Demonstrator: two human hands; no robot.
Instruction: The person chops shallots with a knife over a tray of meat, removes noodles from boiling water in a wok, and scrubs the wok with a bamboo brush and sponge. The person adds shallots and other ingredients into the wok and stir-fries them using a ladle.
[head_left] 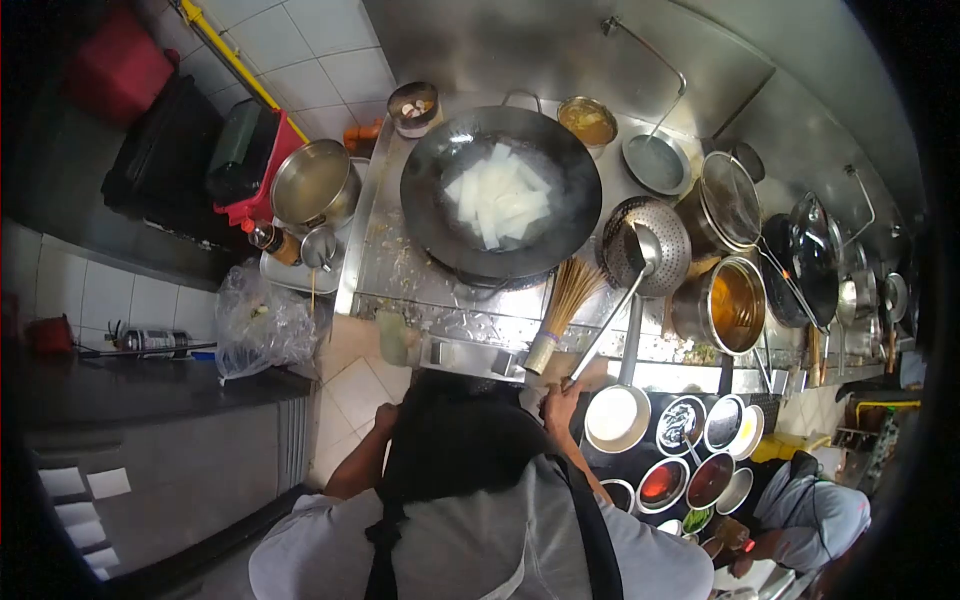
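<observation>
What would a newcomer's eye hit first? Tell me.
The big black wok at upper centre stands out, holding pale, flat strips. Right of it, a ladle, its handle reaching the right hand, overlaps a perforated skimmer. At lower right, a bowl shows red contents.

On my remote feed I see white wall tiles (318, 32) beside a steel wall (470, 45), a yellow pipe (232, 58), beige floor tiles (352, 392) and a dark-topped metal cabinet (200, 445).
</observation>
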